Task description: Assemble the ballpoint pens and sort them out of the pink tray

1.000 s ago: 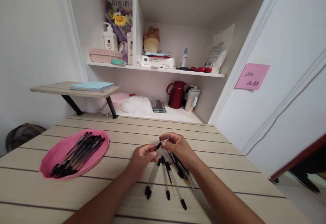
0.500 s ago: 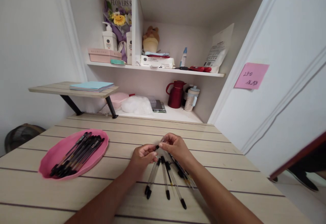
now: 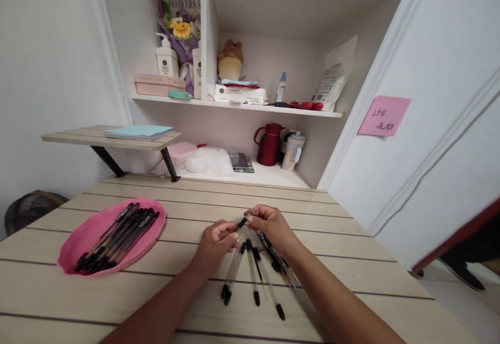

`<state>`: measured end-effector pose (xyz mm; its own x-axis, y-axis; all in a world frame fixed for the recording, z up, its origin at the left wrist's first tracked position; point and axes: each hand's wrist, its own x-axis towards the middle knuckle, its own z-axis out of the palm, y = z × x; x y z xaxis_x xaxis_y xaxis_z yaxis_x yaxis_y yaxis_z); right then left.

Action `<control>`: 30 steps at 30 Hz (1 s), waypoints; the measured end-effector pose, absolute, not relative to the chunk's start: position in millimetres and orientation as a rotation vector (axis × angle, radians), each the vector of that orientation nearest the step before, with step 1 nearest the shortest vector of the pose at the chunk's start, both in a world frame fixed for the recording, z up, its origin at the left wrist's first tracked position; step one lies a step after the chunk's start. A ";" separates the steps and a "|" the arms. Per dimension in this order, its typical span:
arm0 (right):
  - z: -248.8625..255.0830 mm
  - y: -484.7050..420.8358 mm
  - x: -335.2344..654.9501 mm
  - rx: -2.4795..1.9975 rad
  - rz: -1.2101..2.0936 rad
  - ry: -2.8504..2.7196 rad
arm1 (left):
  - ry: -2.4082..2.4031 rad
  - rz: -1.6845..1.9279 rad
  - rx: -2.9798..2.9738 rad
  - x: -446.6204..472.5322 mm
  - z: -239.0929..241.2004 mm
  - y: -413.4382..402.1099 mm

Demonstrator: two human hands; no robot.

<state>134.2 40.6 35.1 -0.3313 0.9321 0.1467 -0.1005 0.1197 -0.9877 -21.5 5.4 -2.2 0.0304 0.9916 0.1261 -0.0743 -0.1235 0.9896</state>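
Between my two hands, above the table, is a short black stretch of a pen. My left hand pinches its lower end, and the fingers of my right hand close on the upper end. Much of this pen is hidden by my fingers. Just below my hands, several clear-barrelled pens with black ends lie fanned out on the table. Beside and partly behind my right wrist lies a bunch of pens and thin parts, some with yellowish sections.
On the left, a pink scalloped tray holds a pile of black pens. Behind it, a small raised shelf carries blue paper. A red jug and a pale cup stand in the cabinet at the back.
A longer black stretch of the pen shows between my fingers. My right hand has shifted very slightly; the loose pens and the tray lie as before.
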 end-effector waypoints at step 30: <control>48.8 50.4 177.1 -1.910 0.845 -2.673 | 0.867 1.313 0.878 -30.2 6.4 8.9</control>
